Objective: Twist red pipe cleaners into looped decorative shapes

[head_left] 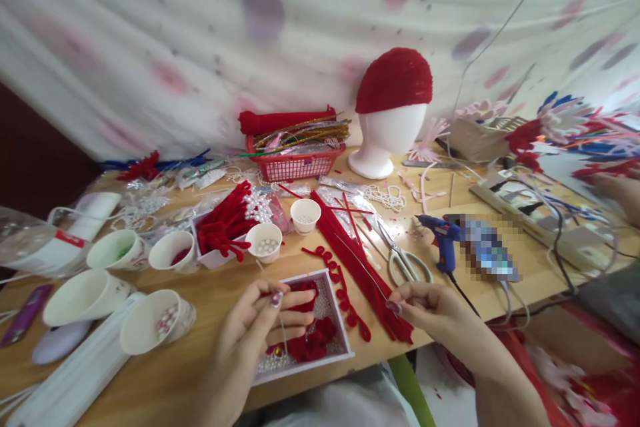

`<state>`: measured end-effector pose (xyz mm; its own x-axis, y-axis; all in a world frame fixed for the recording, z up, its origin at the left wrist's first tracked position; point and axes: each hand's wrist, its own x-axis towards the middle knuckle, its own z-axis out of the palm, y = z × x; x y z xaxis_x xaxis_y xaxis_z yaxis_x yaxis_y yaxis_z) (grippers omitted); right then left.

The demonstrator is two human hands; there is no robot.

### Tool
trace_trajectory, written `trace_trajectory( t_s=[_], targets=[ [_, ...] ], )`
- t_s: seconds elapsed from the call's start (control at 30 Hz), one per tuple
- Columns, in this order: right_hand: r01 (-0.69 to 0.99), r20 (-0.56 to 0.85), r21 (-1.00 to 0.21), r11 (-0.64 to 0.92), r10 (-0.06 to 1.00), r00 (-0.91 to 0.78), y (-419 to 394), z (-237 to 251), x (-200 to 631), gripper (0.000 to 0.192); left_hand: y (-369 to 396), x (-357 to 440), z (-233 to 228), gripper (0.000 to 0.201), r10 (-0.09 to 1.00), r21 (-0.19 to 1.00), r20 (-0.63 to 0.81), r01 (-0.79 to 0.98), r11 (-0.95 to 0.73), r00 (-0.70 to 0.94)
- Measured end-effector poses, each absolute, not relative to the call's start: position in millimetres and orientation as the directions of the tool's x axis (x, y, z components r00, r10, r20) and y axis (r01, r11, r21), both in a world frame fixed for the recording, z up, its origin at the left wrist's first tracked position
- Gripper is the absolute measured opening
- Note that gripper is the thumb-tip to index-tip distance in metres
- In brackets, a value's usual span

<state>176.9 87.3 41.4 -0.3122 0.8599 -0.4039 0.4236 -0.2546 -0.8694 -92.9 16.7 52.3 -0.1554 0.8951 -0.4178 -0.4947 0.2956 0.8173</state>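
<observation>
The left hand (257, 330) covers the left side of the tray (343, 330), hiding some of the red flowers (320, 341) inside; thumb and finger pinch a strand (284, 337) too thin to trace fully. The right hand (437, 313) — apart from the left — nips a thin wire (358, 256), its lower end lost in the grip. Pixelation masks the thing beside the glue gun (444, 240); another person's hand (620, 195) is cut off at right. The tray sits near the worktop (200, 380) edge, bare wood to its left, a red curl (343, 297) at its right.
</observation>
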Motion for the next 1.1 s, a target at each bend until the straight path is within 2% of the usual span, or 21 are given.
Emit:
trace_trajectory(
  t_s=[0.13,0.23,0.43,0.5,0.57,0.67,0.73,0.83,0.9,1.0,1.1],
  targets=[
    [0.270,-0.376,-0.920,-0.282,0.828,-0.416,89.5,46.7,144.7,0.042,29.4,-81.1,45.5,0.029,0.925,0.799,-0.374,-0.529,0.285,-0.067],
    [0.179,-0.370,-0.928,-0.326,0.765,-0.527,92.4,43.2,117.6,0.041,36.2,-71.9,41.2,0.031,0.944,0.808,-0.319,-0.546,0.222,-0.088],
    [0.187,-0.395,-0.915,-0.357,0.703,-0.591,94.1,27.8,101.9,0.042,43.6,-59.2,44.5,0.030,0.950,0.832,-0.276,-0.532,0.159,-0.148],
    [0.167,-0.376,-0.923,-0.347,0.718,-0.586,96.0,26.5,109.2,0.045,44.4,-60.3,44.5,0.030,0.946,0.840,-0.276,-0.521,0.151,-0.171],
    [0.148,-0.317,-0.948,-0.283,0.787,-0.529,100.7,26.7,120.0,0.049,43.7,-66.6,43.0,0.030,0.936,0.865,-0.268,-0.485,0.129,-0.228],
    [0.244,-0.228,-0.959,-0.142,0.898,-0.375,112.4,26.0,135.9,0.049,40.0,-84.5,40.8,0.031,0.901,0.939,-0.213,-0.333,0.082,-0.379],
    [0.350,-0.197,-0.933,-0.079,0.928,-0.316,120.9,22.9,141.8,0.046,37.3,-98.9,41.4,0.030,0.859,0.979,-0.161,-0.188,0.077,-0.487],
    [0.483,-0.174,-0.875,-0.015,0.943,-0.285,130.6,14.5,142.1,0.043,37.3,-118.1,44.7,0.029,0.803,0.987,-0.095,0.050,0.153,-0.589],
    [0.545,-0.166,-0.839,0.002,0.952,-0.259,134.9,8.8,139.6,0.045,40.9,-126.4,46.4,0.031,0.800,0.946,-0.057,0.223,0.234,-0.598],
    [0.582,-0.165,-0.813,0.008,0.956,-0.243,140.1,3.6,137.0,0.049,50.2,-130.3,45.5,0.037,0.832,0.818,-0.026,0.466,0.336,-0.554],
    [0.580,-0.159,-0.814,0.027,0.951,-0.266,146.3,3.5,136.9,0.044,59.9,-127.8,41.9,0.040,0.870,0.665,-0.102,0.617,0.421,-0.483]
  ],
)
